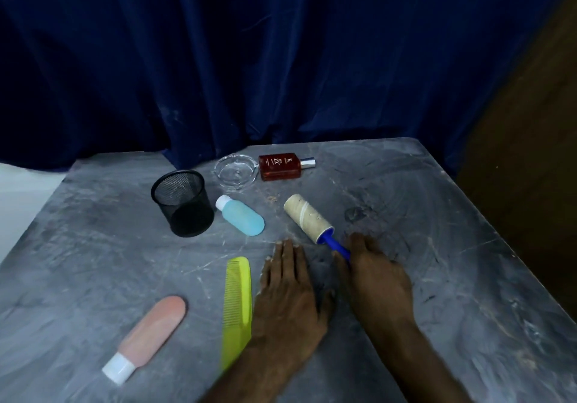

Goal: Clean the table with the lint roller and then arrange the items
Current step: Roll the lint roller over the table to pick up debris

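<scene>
The lint roller [307, 218] lies on the grey marbled table [437, 262], its beige roll pointing far-left and its blue handle running under my right hand [376, 273], whose fingers close over the handle. My left hand [288, 290] rests flat on the table beside it, fingers spread, holding nothing. A yellow-green comb [238, 306] lies just left of my left hand. A pink bottle [150, 334] lies near the front left. A blue bottle [242, 219] lies by a black mesh cup [184, 203]. Behind are a glass ashtray [235, 171] and a red perfume bottle [282, 165].
A dark blue curtain [249, 59] hangs right behind the table's far edge. The table's right edge runs diagonally from back to front right, with a brown surface [537, 168] beyond it. A white area [18, 190] shows past the left edge.
</scene>
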Motion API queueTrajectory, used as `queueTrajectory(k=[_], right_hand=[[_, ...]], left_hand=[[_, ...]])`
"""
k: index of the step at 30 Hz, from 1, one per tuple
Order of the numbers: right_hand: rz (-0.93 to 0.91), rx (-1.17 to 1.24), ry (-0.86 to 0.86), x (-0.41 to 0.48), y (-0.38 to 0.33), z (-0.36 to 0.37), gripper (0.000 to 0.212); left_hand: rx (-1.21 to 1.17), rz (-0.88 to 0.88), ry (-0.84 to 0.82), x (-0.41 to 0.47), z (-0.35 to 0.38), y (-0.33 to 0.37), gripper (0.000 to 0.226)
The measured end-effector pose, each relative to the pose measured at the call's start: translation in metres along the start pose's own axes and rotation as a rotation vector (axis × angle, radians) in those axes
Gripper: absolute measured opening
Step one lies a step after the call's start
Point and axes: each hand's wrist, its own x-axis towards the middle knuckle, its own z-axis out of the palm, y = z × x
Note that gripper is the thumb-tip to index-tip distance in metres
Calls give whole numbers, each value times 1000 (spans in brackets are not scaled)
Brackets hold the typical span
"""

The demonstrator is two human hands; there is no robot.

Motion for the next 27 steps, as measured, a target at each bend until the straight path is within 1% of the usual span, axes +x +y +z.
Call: queueTrajectory(k=[3, 7, 13, 16, 22, 27], right_hand=[[-39, -81, -47, -5, -2, 5, 48], [-55, -84, -28, -5, -6, 14, 54], [-55, -42, -21, -1, -4, 21, 50], [-29, -37, -31, 5, 3, 21, 49], [68, 19, -3, 14, 35, 11, 44], [118, 10, 33, 24, 72, 3, 45]], left_hand=[[3, 19, -2, 0, 2, -4, 93], [39, 28, -17, 1, 4, -5, 93], [108, 27, -24, 3, 10, -4, 95], [125, 26, 2, 3, 14, -2, 102], [52, 11, 62, 1, 16, 0, 99], [100, 4, 56, 1, 19, 1, 103]])
